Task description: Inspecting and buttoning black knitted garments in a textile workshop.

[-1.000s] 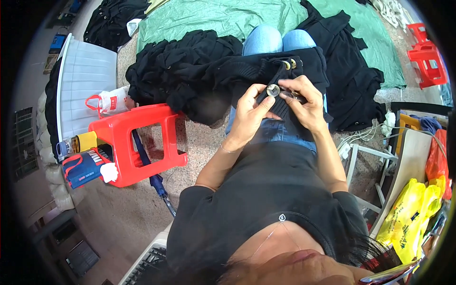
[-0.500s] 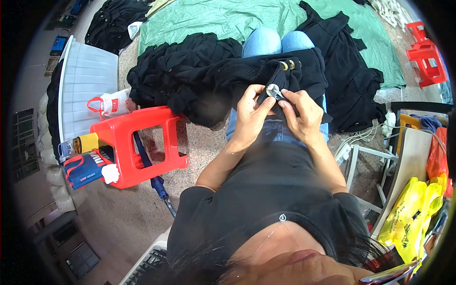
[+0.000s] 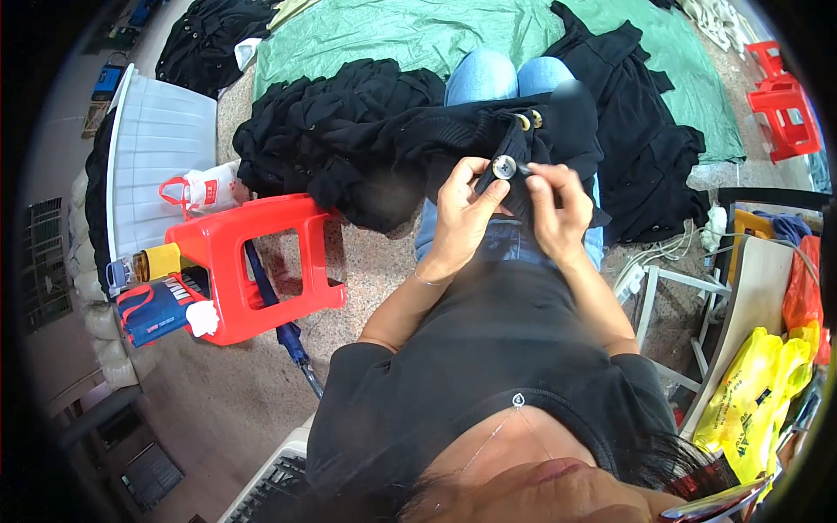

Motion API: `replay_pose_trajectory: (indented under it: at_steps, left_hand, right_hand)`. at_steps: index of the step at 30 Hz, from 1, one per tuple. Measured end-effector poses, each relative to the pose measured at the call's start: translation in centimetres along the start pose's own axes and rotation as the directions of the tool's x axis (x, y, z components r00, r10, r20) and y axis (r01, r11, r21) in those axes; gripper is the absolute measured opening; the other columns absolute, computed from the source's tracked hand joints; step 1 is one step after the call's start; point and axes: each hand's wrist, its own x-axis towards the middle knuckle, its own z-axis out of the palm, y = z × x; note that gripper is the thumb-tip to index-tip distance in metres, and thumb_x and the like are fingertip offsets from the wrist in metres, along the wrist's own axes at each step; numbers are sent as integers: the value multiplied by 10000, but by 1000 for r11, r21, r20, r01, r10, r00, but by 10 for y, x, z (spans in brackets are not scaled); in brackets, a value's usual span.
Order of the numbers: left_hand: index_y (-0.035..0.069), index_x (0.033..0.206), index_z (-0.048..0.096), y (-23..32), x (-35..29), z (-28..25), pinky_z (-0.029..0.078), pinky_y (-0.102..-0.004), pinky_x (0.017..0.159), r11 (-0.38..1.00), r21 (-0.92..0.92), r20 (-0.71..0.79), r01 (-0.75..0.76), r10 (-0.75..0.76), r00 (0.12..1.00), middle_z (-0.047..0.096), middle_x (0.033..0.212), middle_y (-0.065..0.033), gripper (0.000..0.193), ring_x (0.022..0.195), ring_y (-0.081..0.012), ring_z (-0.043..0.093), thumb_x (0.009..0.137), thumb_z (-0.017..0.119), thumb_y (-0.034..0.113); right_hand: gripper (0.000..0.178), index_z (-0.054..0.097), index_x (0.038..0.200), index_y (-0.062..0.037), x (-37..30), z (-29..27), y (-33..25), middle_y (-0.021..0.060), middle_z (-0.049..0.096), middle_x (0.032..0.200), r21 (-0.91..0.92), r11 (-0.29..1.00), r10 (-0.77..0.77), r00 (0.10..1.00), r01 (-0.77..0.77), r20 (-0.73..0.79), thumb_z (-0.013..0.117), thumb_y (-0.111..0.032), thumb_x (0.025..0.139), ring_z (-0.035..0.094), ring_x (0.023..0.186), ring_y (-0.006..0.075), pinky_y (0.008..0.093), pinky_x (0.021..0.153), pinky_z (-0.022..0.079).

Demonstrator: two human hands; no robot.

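Note:
A black knit garment [image 3: 558,135] lies across my lap over blue jeans. My left hand [image 3: 462,207] is closed on its edge, thumb and fingers pinching the cloth beside a large pale button [image 3: 504,167]. Farther up the same edge are smaller yellowish buttons [image 3: 535,119]. Just right of the large button, my right hand [image 3: 562,209] is closed in a pinch. A small dark tip shows at its fingertips, too small to name.
More black garments [image 3: 340,122] are heaped to the left, and another black garment [image 3: 641,131] lies right on a green sheet [image 3: 401,39]. At left stand a red plastic stool [image 3: 261,270] and a pale tub [image 3: 166,131]. A yellow bag [image 3: 750,392] sits at right.
My right hand has drawn slightly right, off the large button, which now shows whole. The small shiny thing over the button is gone from there. My left hand stays put.

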Motion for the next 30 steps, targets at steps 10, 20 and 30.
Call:
replay_pose_trajectory:
  at_steps: [10, 20, 30]
  left_hand:
    - [-43, 1021, 597, 10, 1, -5, 579, -250, 623, 994, 108, 39, 2, -6, 999, 649, 894, -51, 191, 761, -83, 625, 937, 671, 112]
    - [-45, 1074, 606, 11, 1, -8, 560, -234, 596, 985, 152, 89, 76, -90, 992, 645, 915, -34, 196, 739, -73, 605, 935, 657, 83]
    - [-17, 1221, 596, 4, 4, -7, 529, -203, 670, 909, 410, 11, -77, 79, 997, 665, 1119, -74, 285, 905, -88, 631, 938, 615, 4]
  right_hand:
    - [435, 695, 1076, -47, 33, -16, 4, 57, 629, 772, 49, 981, -192, 929, 186, 316, 672, 91, 665, 588, 607, 168, 270, 547, 463]
    - [297, 682, 996, -34, 34, -4, 12, 78, 626, 822, -35, 949, -285, 901, 313, 327, 666, 84, 724, 629, 649, 224, 288, 565, 490]
    - [68, 680, 960, 5, 16, 15, 14, 23, 581, 804, 252, 954, 119, 976, -163, 182, 661, -26, 902, 506, 682, 84, 218, 613, 395]
